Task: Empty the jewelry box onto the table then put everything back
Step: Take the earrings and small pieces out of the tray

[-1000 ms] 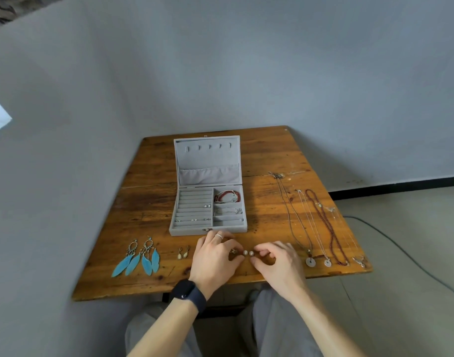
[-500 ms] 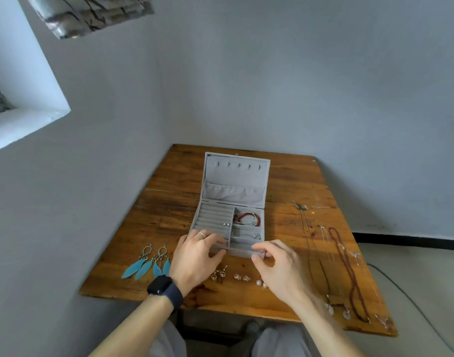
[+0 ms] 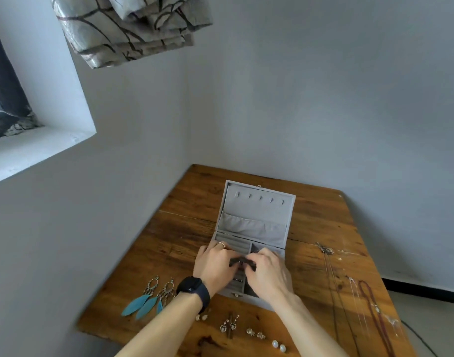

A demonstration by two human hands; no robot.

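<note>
The grey jewelry box [image 3: 257, 215] stands open in the middle of the wooden table [image 3: 321, 228], its lid leaning back. Both my hands are over its tray. My left hand [image 3: 215, 266], with a ring and a dark wristwatch, and my right hand [image 3: 266, 274] meet fingertip to fingertip and pinch a small dark piece [image 3: 240, 261] between them; it is too blurred to name. My hands hide most of the tray. Two blue feather earrings [image 3: 143, 301] lie at the front left. Several small earrings, among them dangling earrings [image 3: 229, 325] and pearl studs [image 3: 278, 345], line the front edge.
Several necklaces [image 3: 370, 305] lie stretched out along the table's right side. Grey walls close in behind the table and on its left. A window recess [image 3: 40, 145] and a folded curtain [image 3: 133, 29] are high on the left. A cable [image 3: 416, 333] runs over the floor at the right.
Both hands went from the table's front edge up over the box tray and came together. The small earrings they handled now lie on the table. The view tilted upward.
</note>
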